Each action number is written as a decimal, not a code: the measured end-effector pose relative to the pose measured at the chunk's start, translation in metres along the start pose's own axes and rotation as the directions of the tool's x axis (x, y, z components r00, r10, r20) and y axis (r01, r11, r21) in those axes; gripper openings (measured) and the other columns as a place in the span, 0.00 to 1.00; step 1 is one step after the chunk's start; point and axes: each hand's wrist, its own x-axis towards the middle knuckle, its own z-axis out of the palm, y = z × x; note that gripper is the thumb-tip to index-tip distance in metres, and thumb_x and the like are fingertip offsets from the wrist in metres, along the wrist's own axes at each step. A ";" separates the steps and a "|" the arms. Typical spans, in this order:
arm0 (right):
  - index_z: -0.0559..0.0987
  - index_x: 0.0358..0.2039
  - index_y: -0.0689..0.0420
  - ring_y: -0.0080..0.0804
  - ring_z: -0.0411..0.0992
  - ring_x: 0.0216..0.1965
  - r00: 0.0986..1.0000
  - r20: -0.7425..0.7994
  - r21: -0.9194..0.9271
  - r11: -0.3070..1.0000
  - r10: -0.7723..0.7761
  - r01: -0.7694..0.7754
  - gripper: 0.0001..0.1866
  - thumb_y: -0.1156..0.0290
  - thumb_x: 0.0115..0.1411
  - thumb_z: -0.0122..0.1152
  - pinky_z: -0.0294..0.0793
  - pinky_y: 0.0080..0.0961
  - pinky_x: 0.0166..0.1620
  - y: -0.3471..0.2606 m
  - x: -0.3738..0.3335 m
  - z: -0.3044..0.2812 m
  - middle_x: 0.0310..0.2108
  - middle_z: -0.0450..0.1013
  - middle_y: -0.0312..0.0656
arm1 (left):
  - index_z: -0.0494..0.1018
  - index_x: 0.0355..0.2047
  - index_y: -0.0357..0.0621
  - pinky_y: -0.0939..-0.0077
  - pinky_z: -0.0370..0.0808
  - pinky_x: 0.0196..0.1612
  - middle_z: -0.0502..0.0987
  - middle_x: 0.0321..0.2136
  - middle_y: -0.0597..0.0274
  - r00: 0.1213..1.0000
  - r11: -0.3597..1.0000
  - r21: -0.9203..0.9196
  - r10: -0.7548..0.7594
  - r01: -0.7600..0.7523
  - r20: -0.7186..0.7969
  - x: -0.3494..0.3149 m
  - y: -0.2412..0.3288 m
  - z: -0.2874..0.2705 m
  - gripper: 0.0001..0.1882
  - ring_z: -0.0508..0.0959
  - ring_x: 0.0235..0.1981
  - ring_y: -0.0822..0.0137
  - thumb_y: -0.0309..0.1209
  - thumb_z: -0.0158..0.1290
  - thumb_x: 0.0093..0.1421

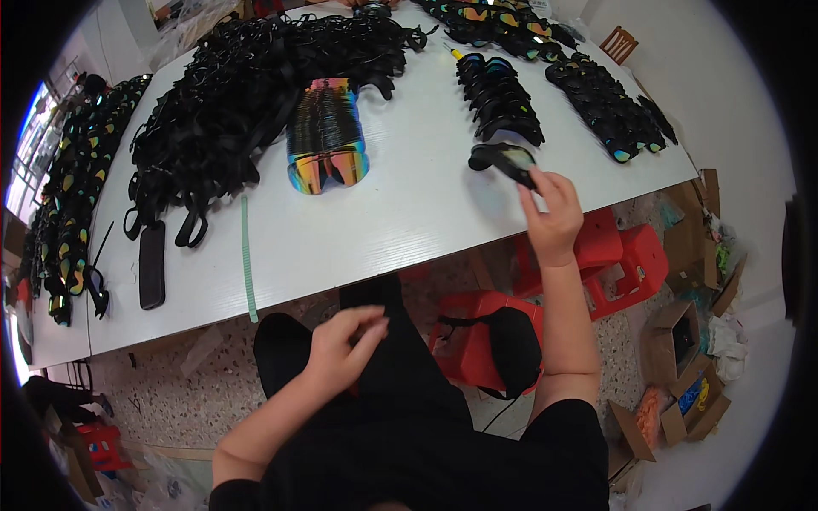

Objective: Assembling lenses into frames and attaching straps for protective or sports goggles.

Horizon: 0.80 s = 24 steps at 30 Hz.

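Observation:
My right hand (555, 217) reaches to the table's front right and pinches one end of a pair of black goggles (504, 160) between thumb and fingers. The goggles hang tilted just in front of a row of similar black goggles (498, 98), slightly smeared by motion. Over my lap, my left hand (341, 345) has loosely bent fingers with the thumb a little apart, and nothing shows in it. A stack of rainbow-mirrored lenses (325, 128) lies mid-table, beside a large heap of black goggle frames with straps (221, 102).
On the white table (375, 230) lie a green strip (246, 255), a dark oblong case (152, 266) and a yellow-handled tool (456, 53). More goggles line the left (72, 187) and right (609, 106). Red stools (477, 341) and open cartons (673, 341) stand below on the right.

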 end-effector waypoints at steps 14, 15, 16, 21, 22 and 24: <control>0.82 0.38 0.62 0.38 0.73 0.37 0.900 0.134 0.513 0.806 -0.416 0.296 0.17 0.78 0.43 0.63 0.76 0.30 0.40 -0.145 -0.030 0.036 0.37 0.74 0.41 | 0.67 0.55 0.30 0.77 0.73 0.40 0.76 0.37 0.54 0.931 0.935 0.004 -0.352 0.354 -0.095 0.117 0.028 0.002 0.33 0.74 0.38 0.70 0.48 0.57 0.62; 0.82 0.38 0.62 0.38 0.73 0.37 0.901 0.138 0.516 0.806 -0.412 0.290 0.17 0.78 0.43 0.63 0.76 0.30 0.40 -0.145 -0.032 0.034 0.37 0.74 0.41 | 0.68 0.53 0.28 0.70 0.73 0.43 0.77 0.39 0.46 0.938 0.941 0.020 -0.336 0.339 -0.088 0.115 0.034 0.000 0.33 0.76 0.39 0.58 0.48 0.57 0.60; 0.81 0.37 0.62 0.38 0.74 0.36 0.901 0.135 0.569 0.777 -0.411 0.269 0.17 0.79 0.42 0.64 0.76 0.31 0.39 -0.143 -0.033 0.032 0.37 0.74 0.41 | 0.68 0.51 0.26 0.63 0.74 0.47 0.77 0.40 0.38 0.944 0.946 0.036 -0.320 0.323 -0.078 0.113 0.036 0.000 0.33 0.78 0.41 0.47 0.47 0.58 0.59; 0.78 0.39 0.57 0.39 0.74 0.32 0.948 0.070 0.528 0.818 -0.310 0.228 0.19 0.80 0.44 0.68 0.76 0.33 0.35 -0.114 -0.042 0.010 0.35 0.73 0.41 | 0.59 0.61 0.30 0.59 0.74 0.45 0.74 0.44 0.39 0.958 0.926 0.360 0.197 -0.112 -0.208 0.091 0.013 0.014 0.38 0.76 0.43 0.47 0.39 0.62 0.57; 0.77 0.40 0.57 0.40 0.74 0.32 0.969 0.035 0.443 0.873 -0.244 0.204 0.19 0.80 0.45 0.68 0.75 0.33 0.36 -0.104 -0.045 0.009 0.35 0.73 0.41 | 0.57 0.62 0.32 0.61 0.74 0.48 0.73 0.46 0.40 0.962 0.911 0.388 0.218 -0.140 -0.165 0.086 0.021 0.013 0.39 0.76 0.46 0.48 0.37 0.62 0.57; 0.75 0.44 0.61 0.45 0.73 0.40 0.994 0.080 0.320 0.947 -0.072 0.042 0.20 0.80 0.47 0.66 0.75 0.35 0.42 -0.086 -0.043 0.006 0.40 0.72 0.47 | 0.54 0.65 0.34 0.63 0.73 0.51 0.70 0.49 0.42 0.953 0.886 0.410 0.282 -0.216 -0.109 0.081 0.023 0.014 0.42 0.75 0.49 0.48 0.34 0.64 0.55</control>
